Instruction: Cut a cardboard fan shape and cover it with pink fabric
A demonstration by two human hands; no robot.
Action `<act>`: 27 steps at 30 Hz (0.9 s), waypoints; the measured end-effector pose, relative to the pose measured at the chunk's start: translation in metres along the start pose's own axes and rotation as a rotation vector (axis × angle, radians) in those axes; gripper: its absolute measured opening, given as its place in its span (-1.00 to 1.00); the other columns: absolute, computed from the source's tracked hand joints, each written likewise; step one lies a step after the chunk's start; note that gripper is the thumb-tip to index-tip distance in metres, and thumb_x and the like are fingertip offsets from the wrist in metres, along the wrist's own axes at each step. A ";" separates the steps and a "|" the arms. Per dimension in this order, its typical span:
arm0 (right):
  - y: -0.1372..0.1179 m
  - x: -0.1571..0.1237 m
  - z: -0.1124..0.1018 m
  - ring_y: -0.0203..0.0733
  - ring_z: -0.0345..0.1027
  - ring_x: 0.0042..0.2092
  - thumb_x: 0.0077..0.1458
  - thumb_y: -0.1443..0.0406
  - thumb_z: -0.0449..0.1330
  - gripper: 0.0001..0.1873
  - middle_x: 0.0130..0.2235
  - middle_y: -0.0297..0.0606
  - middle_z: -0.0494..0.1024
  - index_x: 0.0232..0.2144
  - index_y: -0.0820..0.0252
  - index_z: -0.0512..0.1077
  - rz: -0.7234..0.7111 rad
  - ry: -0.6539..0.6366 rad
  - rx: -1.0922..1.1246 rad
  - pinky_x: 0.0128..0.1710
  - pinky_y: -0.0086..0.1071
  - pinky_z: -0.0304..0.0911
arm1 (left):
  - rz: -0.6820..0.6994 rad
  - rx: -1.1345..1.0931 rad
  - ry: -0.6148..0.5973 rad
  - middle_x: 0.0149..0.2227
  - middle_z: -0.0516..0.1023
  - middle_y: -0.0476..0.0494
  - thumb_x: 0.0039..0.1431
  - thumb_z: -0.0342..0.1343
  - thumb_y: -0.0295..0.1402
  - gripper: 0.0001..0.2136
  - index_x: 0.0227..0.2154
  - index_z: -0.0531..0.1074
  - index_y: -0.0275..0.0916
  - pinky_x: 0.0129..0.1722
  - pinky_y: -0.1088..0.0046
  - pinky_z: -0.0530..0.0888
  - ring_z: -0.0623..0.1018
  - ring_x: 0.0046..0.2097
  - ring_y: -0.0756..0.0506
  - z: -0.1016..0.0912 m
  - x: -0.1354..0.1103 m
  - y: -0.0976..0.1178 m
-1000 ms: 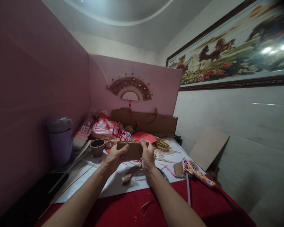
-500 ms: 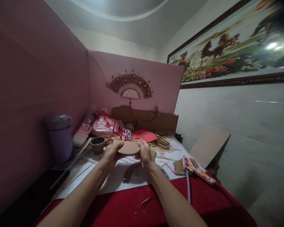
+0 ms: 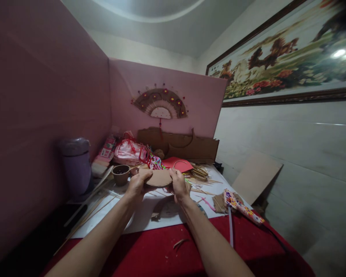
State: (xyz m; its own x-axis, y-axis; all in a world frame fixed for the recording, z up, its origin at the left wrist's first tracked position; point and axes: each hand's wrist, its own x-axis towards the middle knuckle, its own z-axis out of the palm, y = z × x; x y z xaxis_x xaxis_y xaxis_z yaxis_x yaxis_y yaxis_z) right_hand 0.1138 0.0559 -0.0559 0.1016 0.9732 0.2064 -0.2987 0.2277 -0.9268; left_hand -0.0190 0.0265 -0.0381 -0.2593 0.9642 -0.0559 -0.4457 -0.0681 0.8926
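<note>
Between both hands, a semicircular piece of brown cardboard is held above the table, its curved edge facing me. My left hand grips its left end, thumb on top and fingers hidden underneath. The right end is pinched by my right hand, also with the thumb above. Below lies an arched strip of cardboard on the white sheet, partly covered by my right forearm. A brown cup with dark contents stands just left of my left hand.
Behind are a red paper, scissors with thin sticks, and a pink bag. A purple tumbler stands left. A flower-patterned glue gun lies right, on the red cloth. A decorated fan hangs on the pink panel.
The view has shifted slightly, so the surroundings sit a little further right. Both hands keep hold of the cardboard, which has barely moved.
</note>
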 end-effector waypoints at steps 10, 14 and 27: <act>0.007 0.011 -0.009 -0.16 0.40 -0.43 -0.28 0.20 0.30 -0.47 -0.50 -0.35 0.47 -0.21 0.20 0.24 -0.121 0.085 0.013 -0.48 -0.36 0.28 | 0.038 -0.085 -0.153 -0.39 0.57 -0.23 -0.05 0.21 -0.47 -0.80 -0.30 0.44 -0.36 -0.44 0.30 0.56 0.57 -0.43 -0.13 0.003 -0.008 0.006; 0.010 0.013 -0.010 -0.22 0.35 -0.50 -0.26 0.16 0.29 -0.50 -0.53 -0.41 0.42 -0.25 0.20 0.26 -0.169 0.180 -0.089 -0.50 -0.38 0.25 | 0.029 -0.108 -0.137 -0.51 0.55 -0.19 0.02 0.12 -0.50 -0.93 -0.39 0.43 -0.39 -0.45 0.34 0.55 0.55 -0.51 -0.08 0.002 -0.006 0.005; 0.000 0.021 -0.023 -0.24 0.30 -0.42 -0.09 0.05 0.15 -0.65 -0.44 -0.33 0.41 -0.38 0.19 0.24 -0.347 0.485 -0.181 -0.39 -0.40 0.20 | 0.050 0.011 0.057 -0.62 0.50 -0.11 0.02 0.09 -0.47 -0.94 -0.42 0.39 -0.37 -0.65 0.41 0.47 0.50 -0.63 -0.08 -0.010 0.010 0.003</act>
State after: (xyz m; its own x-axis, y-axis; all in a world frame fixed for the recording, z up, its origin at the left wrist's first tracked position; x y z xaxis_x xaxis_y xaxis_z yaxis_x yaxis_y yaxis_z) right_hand 0.1374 0.0757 -0.0591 0.5962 0.7082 0.3781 -0.0100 0.4775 -0.8786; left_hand -0.0312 0.0334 -0.0408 -0.3300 0.9433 -0.0359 -0.4217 -0.1133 0.8997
